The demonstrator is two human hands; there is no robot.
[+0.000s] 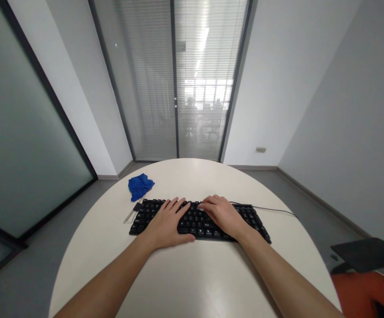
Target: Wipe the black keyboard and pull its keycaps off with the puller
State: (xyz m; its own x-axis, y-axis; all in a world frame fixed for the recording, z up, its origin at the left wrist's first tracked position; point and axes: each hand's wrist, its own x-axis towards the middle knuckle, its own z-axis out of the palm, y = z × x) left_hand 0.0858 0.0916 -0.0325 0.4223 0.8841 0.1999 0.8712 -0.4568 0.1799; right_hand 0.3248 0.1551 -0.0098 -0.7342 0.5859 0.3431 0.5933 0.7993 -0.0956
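A black keyboard [196, 217] lies across the round white table, with a thin cable [268, 208] running off to the right. My left hand [167, 225] rests flat on its left part, fingers spread and thumb along the front edge. Over the upper middle keys, my right hand [223, 214] is bent with its fingertips pinched together. A small pale bit shows at those fingertips, too small to name. By the keyboard's left end is a small tool [134, 212] with a black part and thin pale prongs. Just behind that lies a crumpled blue cloth [140, 186].
The rounded edge of the white table [192, 165] curves around on both sides. Beyond it stand a glass partition with blinds [198, 88] and white walls. An orange chair [367, 291] with a black armrest [367, 255] is at the lower right.
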